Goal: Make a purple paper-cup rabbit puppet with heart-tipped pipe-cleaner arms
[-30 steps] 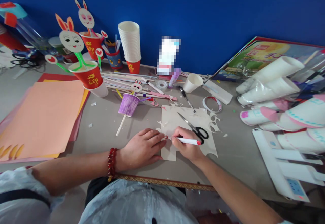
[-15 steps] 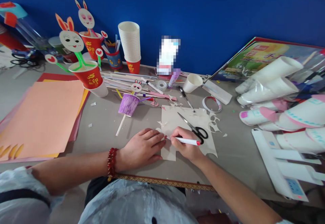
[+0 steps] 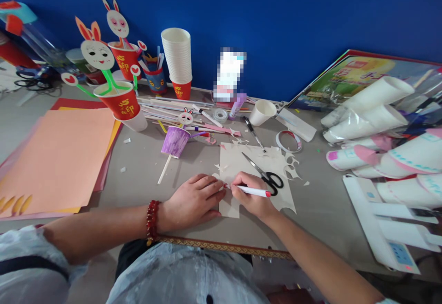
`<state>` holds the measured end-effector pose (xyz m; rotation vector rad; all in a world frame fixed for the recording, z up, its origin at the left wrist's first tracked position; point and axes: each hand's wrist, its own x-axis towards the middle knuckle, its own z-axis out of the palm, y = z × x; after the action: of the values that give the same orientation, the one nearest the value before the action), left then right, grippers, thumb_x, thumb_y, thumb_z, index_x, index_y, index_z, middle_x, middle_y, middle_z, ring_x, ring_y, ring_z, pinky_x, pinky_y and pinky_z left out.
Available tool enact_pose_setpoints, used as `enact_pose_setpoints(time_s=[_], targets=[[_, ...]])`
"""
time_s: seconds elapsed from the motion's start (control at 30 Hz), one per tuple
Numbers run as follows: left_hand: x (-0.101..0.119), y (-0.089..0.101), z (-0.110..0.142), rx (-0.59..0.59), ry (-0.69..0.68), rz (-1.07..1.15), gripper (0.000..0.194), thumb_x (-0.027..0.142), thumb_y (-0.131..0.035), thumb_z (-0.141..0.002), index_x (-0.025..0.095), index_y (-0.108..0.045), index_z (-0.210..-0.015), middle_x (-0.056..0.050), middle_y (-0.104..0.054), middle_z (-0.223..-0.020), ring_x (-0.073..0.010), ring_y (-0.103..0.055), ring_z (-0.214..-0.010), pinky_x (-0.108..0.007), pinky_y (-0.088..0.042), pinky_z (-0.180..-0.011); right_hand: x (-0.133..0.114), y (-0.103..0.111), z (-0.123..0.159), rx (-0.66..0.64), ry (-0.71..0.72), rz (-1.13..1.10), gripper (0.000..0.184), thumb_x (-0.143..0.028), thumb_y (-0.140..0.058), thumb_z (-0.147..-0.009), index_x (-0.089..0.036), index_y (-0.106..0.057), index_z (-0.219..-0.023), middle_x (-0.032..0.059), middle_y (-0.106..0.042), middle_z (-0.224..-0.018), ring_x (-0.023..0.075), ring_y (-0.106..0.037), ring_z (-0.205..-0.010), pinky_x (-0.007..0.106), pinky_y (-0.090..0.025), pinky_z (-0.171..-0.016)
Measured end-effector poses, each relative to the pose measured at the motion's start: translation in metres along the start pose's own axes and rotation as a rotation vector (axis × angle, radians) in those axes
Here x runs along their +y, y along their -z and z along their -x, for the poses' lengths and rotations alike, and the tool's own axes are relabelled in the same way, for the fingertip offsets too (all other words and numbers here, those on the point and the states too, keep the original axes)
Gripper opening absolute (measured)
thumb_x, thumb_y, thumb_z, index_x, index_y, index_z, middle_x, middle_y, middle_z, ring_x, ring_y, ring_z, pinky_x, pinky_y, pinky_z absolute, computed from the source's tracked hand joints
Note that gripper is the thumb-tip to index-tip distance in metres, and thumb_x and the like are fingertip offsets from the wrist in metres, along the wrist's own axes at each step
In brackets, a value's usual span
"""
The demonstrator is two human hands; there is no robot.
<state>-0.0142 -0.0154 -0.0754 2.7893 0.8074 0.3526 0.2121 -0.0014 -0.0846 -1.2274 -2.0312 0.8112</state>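
My right hand (image 3: 251, 193) grips a white marker (image 3: 253, 191) with a red end, its tip down at a small red mark beside my left fingertips. Flat on the table, my left hand (image 3: 196, 200) has its fingers stretched out, the tips over the left edge of a white paper sheet (image 3: 229, 209). The small piece under those fingertips is mostly hidden. Black-handled scissors (image 3: 272, 180) lie on the sheet just beyond my right hand. A purple-coloured paper cup (image 3: 175, 141) with a rabbit face (image 3: 185, 118) and a straw stands up and left of my left hand.
Coloured paper sheets (image 3: 65, 157) are piled at the left. Two rabbit figures in red cups, the nearer cup (image 3: 119, 101) in front, and a tall cup stack (image 3: 177, 60) stand at the back. On the right are a tape roll (image 3: 288, 141), bagged cups (image 3: 366, 120) and a power strip (image 3: 373, 221).
The marker's red end has shifted very slightly left and tilted a little as my right hand makes a small movement. My left hand stays put.
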Motion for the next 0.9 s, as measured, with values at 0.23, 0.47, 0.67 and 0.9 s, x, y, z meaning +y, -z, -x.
enact_pose_setpoints(time_s=[0.23,0.47,0.67,0.9], targets=[[0.0001,-0.0006,-0.0006,-0.006,0.004,0.002,0.046,0.045,-0.052,-0.096,0.014,-0.057,-0.13,-0.012,-0.059,-0.136,-0.0284,-0.052,-0.123,-0.044,-0.042,-0.106,-0.0004,-0.0004,-0.0008,0.004,-0.011,-0.011,0.019,-0.021,-0.054,-0.083,-0.022,-0.05,-0.065,-0.0025,-0.055,-0.058,0.0133,-0.049,-0.054,0.025,-0.037,-0.055],[0.0,-0.0008,0.0005,-0.013,0.005,0.001,0.045,0.044,-0.049,-0.097,0.015,-0.056,-0.131,-0.01,-0.057,-0.138,-0.0284,-0.051,-0.125,-0.044,-0.041,-0.107,-0.002,0.0003,-0.0013,0.008,-0.02,-0.004,0.019,-0.021,-0.054,-0.082,-0.021,-0.051,-0.064,-0.0028,-0.054,-0.057,0.013,-0.049,-0.053,0.025,-0.036,-0.055],[0.0004,-0.0002,0.0003,-0.008,0.004,0.007,0.047,0.043,-0.055,-0.094,0.014,-0.056,-0.131,-0.012,-0.059,-0.136,-0.0284,-0.052,-0.124,-0.045,-0.043,-0.106,-0.0022,0.0003,-0.0011,0.017,-0.025,-0.008,0.018,-0.019,-0.054,-0.082,-0.021,-0.051,-0.064,-0.0028,-0.055,-0.057,0.0131,-0.049,-0.054,0.025,-0.037,-0.055],[0.0001,-0.0015,0.0002,0.006,0.005,0.014,0.048,0.044,-0.058,-0.092,0.014,-0.056,-0.131,-0.012,-0.059,-0.135,-0.0281,-0.052,-0.123,-0.045,-0.043,-0.106,-0.0009,-0.0007,-0.0008,0.017,-0.015,-0.008,0.018,-0.019,-0.054,-0.082,-0.022,-0.051,-0.064,-0.0027,-0.055,-0.058,0.0133,-0.049,-0.054,0.025,-0.037,-0.055]])
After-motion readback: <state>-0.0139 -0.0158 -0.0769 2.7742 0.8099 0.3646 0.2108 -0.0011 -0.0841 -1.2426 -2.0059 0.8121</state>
